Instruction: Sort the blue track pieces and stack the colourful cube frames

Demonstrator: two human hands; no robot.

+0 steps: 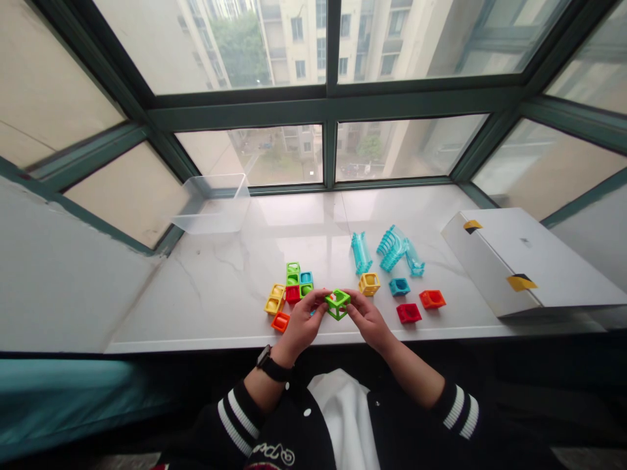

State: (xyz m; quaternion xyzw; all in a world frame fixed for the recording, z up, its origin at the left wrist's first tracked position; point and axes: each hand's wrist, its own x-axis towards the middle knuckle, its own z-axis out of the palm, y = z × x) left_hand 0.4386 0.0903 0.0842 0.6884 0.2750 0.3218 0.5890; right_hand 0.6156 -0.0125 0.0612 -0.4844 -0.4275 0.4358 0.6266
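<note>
Between my two hands, just above the sill's front part, is a green toy cube block [337,305] with open sides. The fingers of my left hand [304,320] are closed on its left side, and those of my right hand [368,320] pinch its right side. Left of my left hand stands a cluster of blocks: green ones [292,269], a blue one [306,278], a red one [292,294], yellow ones [275,299] and an orange one [281,322]. A yellow block [369,284] sits just beyond my right hand.
Right of my hands lie a blue block [400,286], a red block [408,313] and an orange block [432,299]. Clear blue track pieces [361,253] lie behind them. A clear plastic bin [215,219] stands back left, a white box [543,261] at right. Windows enclose the marble sill [220,329].
</note>
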